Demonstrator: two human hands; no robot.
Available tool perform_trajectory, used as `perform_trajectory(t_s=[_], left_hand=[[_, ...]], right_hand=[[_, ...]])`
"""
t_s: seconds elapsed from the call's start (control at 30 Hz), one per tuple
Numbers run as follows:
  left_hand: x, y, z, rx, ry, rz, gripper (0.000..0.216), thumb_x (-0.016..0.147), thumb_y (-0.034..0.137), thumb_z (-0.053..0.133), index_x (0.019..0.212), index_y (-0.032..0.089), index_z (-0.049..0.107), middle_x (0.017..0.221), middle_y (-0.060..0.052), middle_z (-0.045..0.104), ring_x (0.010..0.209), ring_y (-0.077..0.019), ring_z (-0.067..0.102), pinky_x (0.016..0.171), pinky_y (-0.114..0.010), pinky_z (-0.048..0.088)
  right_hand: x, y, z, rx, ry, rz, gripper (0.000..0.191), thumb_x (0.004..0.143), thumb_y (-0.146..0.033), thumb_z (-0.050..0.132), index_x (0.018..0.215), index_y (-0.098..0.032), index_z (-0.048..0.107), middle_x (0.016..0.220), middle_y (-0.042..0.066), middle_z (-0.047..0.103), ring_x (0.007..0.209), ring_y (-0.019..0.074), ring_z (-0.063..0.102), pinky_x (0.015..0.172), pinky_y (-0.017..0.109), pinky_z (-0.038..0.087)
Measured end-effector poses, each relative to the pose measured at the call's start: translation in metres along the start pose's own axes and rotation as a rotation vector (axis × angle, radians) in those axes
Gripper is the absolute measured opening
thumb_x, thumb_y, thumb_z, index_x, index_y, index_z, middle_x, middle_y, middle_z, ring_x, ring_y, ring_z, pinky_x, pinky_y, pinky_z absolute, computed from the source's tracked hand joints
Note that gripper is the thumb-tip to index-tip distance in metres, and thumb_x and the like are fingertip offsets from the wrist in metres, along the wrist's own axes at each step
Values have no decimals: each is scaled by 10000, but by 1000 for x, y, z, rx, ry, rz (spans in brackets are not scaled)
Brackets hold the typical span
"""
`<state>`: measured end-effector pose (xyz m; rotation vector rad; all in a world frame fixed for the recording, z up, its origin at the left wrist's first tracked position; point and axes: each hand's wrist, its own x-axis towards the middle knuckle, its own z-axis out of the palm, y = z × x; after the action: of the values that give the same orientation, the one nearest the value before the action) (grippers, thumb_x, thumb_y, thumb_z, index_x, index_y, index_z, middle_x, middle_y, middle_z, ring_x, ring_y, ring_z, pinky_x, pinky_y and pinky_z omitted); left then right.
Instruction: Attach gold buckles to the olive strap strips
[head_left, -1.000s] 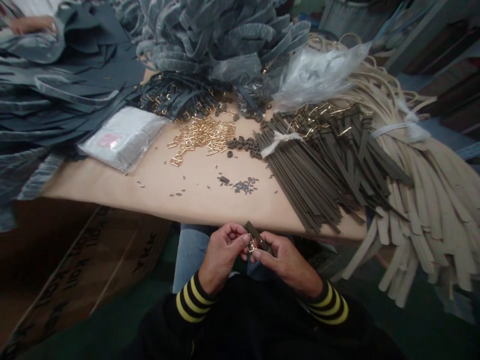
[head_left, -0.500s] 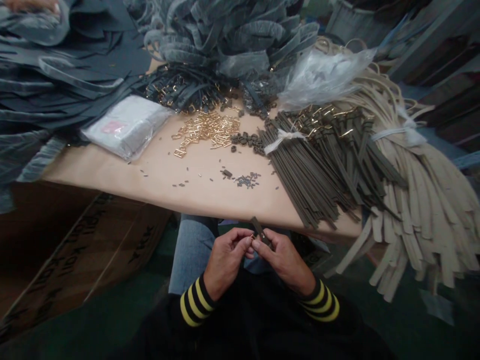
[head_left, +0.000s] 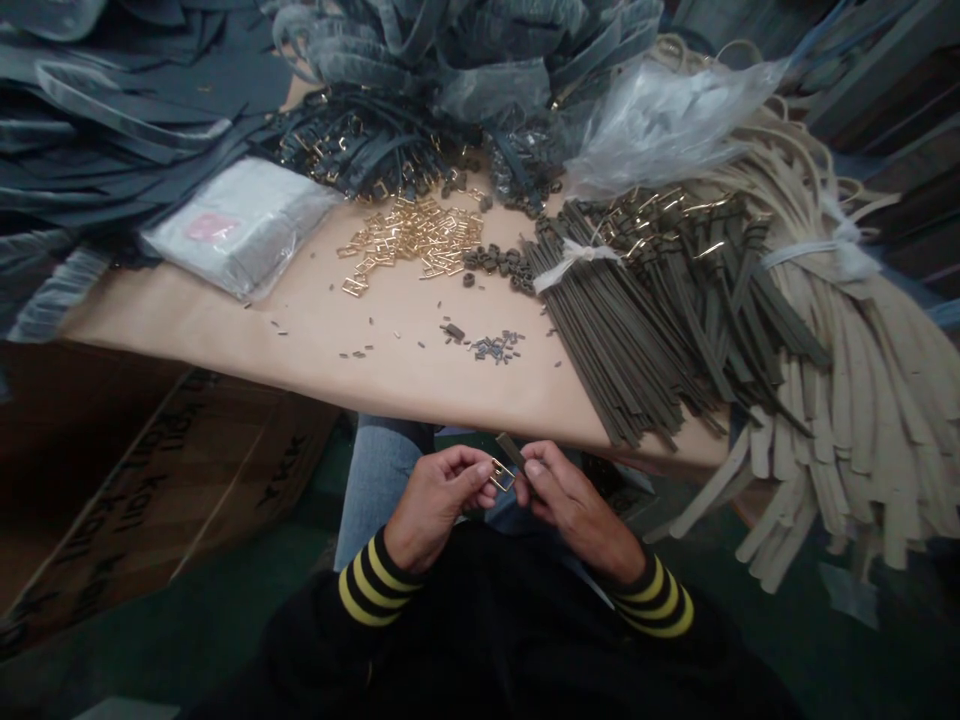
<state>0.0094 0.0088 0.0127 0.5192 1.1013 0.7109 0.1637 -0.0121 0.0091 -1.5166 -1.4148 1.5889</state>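
Below the table's front edge, over my lap, my left hand (head_left: 439,495) pinches a small gold buckle (head_left: 501,475). My right hand (head_left: 570,495) is closed on a short dark olive strap (head_left: 512,451) that runs through or against the buckle. The two hands meet at the fingertips. On the table (head_left: 225,335) behind them lie a heap of loose gold buckles (head_left: 416,235), a row of small dark loops (head_left: 499,262) and a scatter of tiny dark pieces (head_left: 491,348).
A tied bundle of olive straps (head_left: 645,310) fills the table's right side, with cream straps (head_left: 847,370) hanging off beyond it. Dark grey-blue straps (head_left: 450,50) pile at the back and left. A clear plastic packet (head_left: 232,225) and a plastic bag (head_left: 660,120) lie nearby. Cardboard box (head_left: 150,480) at lower left.
The buckle has come into clearer view between my fingertips, and the hands have drawn slightly apart. The camera has tilted, so the table sits a bit higher in view.
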Motion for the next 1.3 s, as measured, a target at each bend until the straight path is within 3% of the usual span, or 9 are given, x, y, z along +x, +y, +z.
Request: perform_trajectory(t_s=[0.17, 0.4, 0.73, 1.07, 1.3], left_hand=[[1, 2, -1, -33, 33, 14, 207, 589, 236, 700, 691, 89, 597, 537, 10, 599, 466, -46, 532, 463, -132, 444], [2, 0, 0, -99, 24, -16, 226, 577, 235, 711, 703, 94, 587, 542, 18, 597, 467, -38, 532, 463, -118, 467], [1, -5, -2, -271, -199, -223, 214, 550, 207, 741, 663, 92, 599, 531, 10, 574, 441, -24, 514, 423, -84, 456], [0, -9, 4, -133, -146, -129, 245, 575, 293, 712, 658, 103, 582, 515, 21, 554, 422, -32, 489, 397, -111, 442], [-1, -10, 7, 341, -22, 198, 242, 686, 359, 582, 699, 119, 618, 541, 13, 535, 463, -82, 516, 427, -178, 462]], right_hand=[[-7, 6, -6, 55, -97, 20, 213, 840, -369, 366, 753, -178, 402, 584, -42, 435, 476, 71, 343, 431, 191, 265], [-10, 7, -9, 210, -200, 23, 240, 811, -404, 428, 801, -165, 423, 600, -37, 478, 422, 45, 303, 390, 181, 212], [-6, 12, -24, 206, -374, 35, 281, 775, -445, 464, 755, -166, 439, 559, -44, 484, 393, 40, 289, 376, 178, 199], [-4, 12, -24, 145, -332, 62, 274, 774, -434, 457, 724, -164, 445, 510, -56, 448, 404, 49, 291, 382, 180, 196], [-6, 7, -12, 106, -177, 58, 237, 795, -384, 441, 735, -155, 451, 529, -50, 447, 434, 54, 322, 410, 183, 229]])
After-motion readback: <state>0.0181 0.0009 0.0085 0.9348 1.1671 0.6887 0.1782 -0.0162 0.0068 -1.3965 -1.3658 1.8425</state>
